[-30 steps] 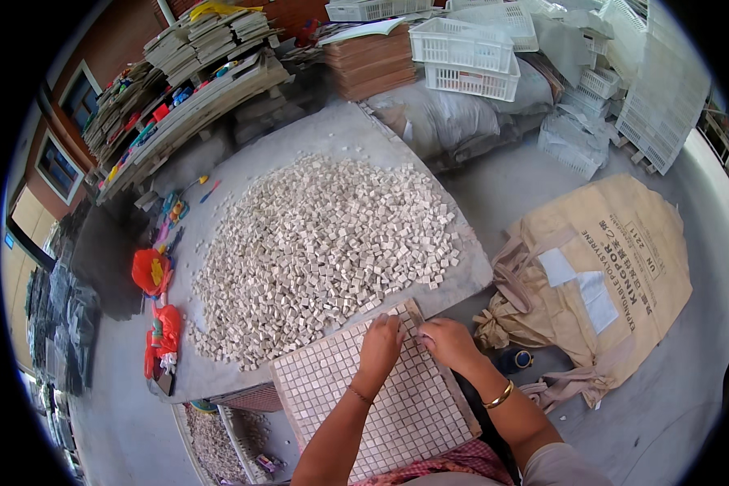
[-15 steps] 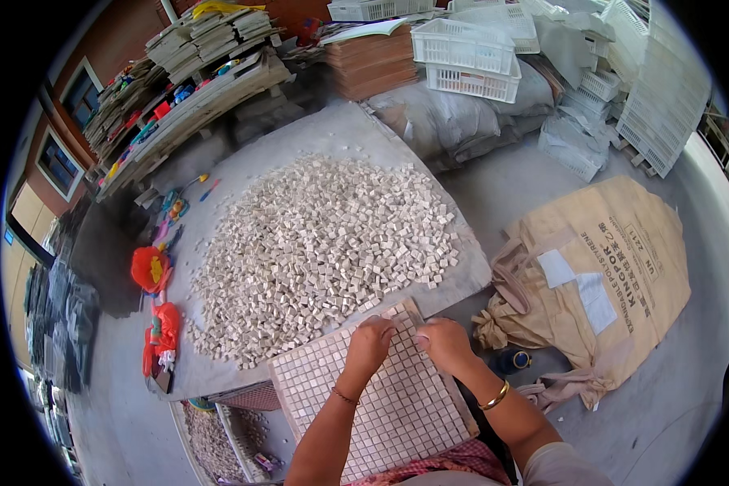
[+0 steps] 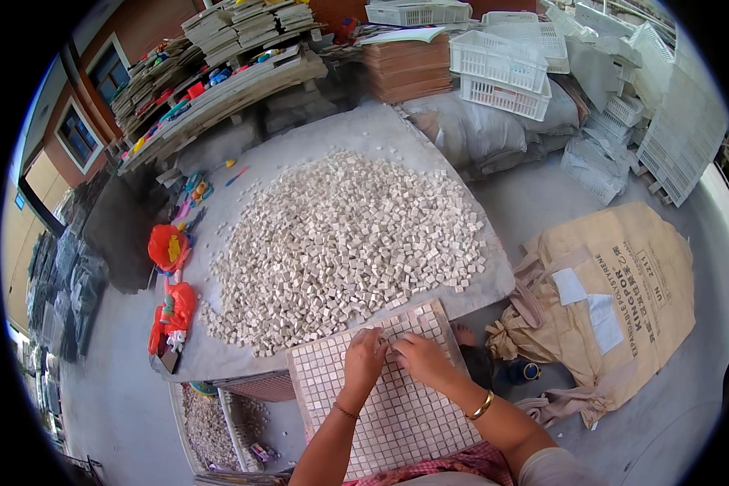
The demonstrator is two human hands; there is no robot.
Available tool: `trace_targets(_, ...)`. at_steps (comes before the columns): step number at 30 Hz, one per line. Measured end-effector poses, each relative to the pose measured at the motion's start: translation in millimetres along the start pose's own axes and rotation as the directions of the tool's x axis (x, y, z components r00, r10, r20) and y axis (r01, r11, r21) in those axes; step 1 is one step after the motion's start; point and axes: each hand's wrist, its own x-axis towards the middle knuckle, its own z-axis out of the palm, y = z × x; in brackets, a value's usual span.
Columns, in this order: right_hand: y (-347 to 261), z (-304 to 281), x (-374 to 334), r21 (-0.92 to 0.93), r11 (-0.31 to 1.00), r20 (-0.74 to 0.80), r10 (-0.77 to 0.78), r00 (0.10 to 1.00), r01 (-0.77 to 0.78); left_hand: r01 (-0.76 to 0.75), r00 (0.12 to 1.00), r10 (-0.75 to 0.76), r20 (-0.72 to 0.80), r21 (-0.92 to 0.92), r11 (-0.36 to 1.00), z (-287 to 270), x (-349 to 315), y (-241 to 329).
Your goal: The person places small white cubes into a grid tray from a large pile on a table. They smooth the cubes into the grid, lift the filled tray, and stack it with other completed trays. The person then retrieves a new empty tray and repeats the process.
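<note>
A square board (image 3: 413, 421) filled with rows of small pale stone tiles slopes across my lap, its far edge against the table. Over its upper middle part, my left hand (image 3: 365, 360) is closed with fingers bent down to the tiles. My right hand (image 3: 423, 360) is closed close beside it, thumb and fingertips pinched. Whatever the fingertips hold is too small or hidden to make out. A few dark gaps show in the grid around the fingers. Beyond the board spreads a wide heap of loose stone cubes (image 3: 356, 235) on the grey tabletop (image 3: 478, 283).
At the table's left edge lie red plastic bags (image 3: 168, 247) and small colourful toys. Below left stands a bin of stone pieces (image 3: 208, 429). A large tan sack (image 3: 624, 300) and a dark jar (image 3: 523, 371) are on the floor at right. White crates (image 3: 498, 61) are stacked behind.
My right hand has moved left, from the board's right edge to beside my left hand. My left hand has come slightly nearer me on the board. The whole view has shifted a little.
</note>
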Motion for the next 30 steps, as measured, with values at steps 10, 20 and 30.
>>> trace_targets(10,42,-54,30,-0.103,0.993,-0.046,0.062,0.997,-0.066,-0.062,0.998,0.062,0.032,0.022,0.998,12,14,2)
trace_targets(20,62,-53,31,-0.078,0.997,0.072,0.002,0.997,0.004,-0.122,0.988,0.123,0.092,-0.017,0.992,46,53,13)
trace_targets(30,65,-63,38,0.014,0.997,-0.21,0.075,0.975,-0.074,-0.185,0.966,0.165,0.199,0.084,0.979,47,55,18)
